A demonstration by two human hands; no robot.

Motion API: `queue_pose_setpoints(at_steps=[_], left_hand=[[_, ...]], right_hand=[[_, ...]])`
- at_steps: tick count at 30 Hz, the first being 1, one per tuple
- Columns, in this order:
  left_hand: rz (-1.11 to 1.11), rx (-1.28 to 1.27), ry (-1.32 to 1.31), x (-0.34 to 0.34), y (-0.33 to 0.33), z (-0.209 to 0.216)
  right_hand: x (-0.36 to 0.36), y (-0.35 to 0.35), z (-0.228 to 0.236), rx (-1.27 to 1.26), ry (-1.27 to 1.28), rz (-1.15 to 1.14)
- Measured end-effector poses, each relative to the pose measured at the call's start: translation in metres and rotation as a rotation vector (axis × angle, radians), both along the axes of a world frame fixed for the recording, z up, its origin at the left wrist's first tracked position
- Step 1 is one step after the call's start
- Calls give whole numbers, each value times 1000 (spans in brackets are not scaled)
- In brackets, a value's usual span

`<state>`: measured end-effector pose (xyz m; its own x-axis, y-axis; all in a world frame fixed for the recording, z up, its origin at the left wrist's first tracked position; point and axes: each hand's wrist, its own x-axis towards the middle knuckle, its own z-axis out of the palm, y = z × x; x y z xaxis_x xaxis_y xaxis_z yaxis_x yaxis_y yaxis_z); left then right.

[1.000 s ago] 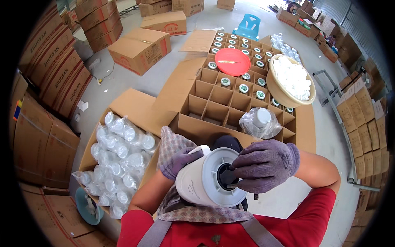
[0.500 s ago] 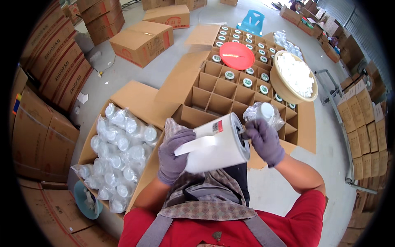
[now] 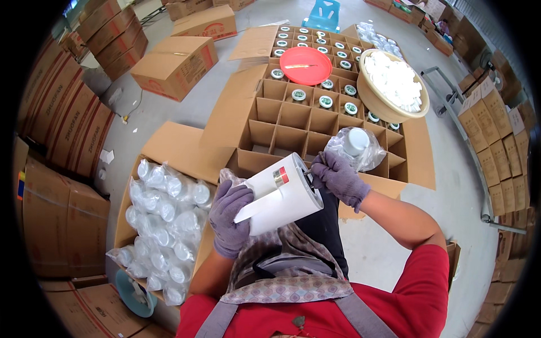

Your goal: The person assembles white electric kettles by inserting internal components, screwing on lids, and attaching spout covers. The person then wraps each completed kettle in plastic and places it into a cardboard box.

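Note:
A white cylindrical jug (image 3: 270, 205) with a handle and a small red label lies tilted in front of my body, its round end toward the right. My gloved left hand (image 3: 232, 219) grips its left side, by the handle. My gloved right hand (image 3: 342, 179) is closed at the jug's dark-centred round end, around a small dark part that the fingers mostly hide. Just beyond that hand, a plastic-wrapped container with a pale round top (image 3: 356, 142) rests on the divided carton (image 3: 276, 141).
Lidded jars stand in the carton's far cells. A red round tray (image 3: 305, 56) and a beige basin (image 3: 389, 117) of white pieces sit on top. At left, a box (image 3: 127, 217) holds several plastic-wrapped clear containers. A blue chair (image 3: 322, 14) and a metal cart (image 3: 451, 112) stand farther off.
The whole view has shifted a little. The jug and both hands sit slightly farther left in the picture; the left hand's fingers lie more loosely along the jug, and the right stays at its round end.

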<state>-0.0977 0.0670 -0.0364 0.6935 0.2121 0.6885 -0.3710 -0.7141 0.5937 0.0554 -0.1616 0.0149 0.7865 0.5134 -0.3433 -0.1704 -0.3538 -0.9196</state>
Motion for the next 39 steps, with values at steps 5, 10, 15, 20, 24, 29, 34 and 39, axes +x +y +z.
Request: queue_pose_setpoints(at_steps=[5, 10, 15, 20, 24, 29, 34, 39], left_hand=[[63, -270, 30, 28, 13, -23], [178, -1034, 219, 52, 25, -30], [-22, -1512, 235, 70, 31, -40], [-134, -1640, 342, 75, 17, -56], [-246, -1797, 429, 76, -15, -45], [-406, -1804, 501, 82, -49, -31], [-396, -1815, 542, 84, -77, -32], [-320, -1948, 469, 73, -101, -2]], right_hand=[[76, 19, -16, 9, 217, 127], [250, 52, -52, 106, 202, -249], [379, 61, -90, 422, 164, -382], [304, -27, -45, 26, -281, -178], [176, -141, -57, -183, -832, -302], [35, -256, -108, -379, -669, -761], [113, -266, -65, -552, -1050, -684], [279, -226, -25, -1099, -880, -694]])
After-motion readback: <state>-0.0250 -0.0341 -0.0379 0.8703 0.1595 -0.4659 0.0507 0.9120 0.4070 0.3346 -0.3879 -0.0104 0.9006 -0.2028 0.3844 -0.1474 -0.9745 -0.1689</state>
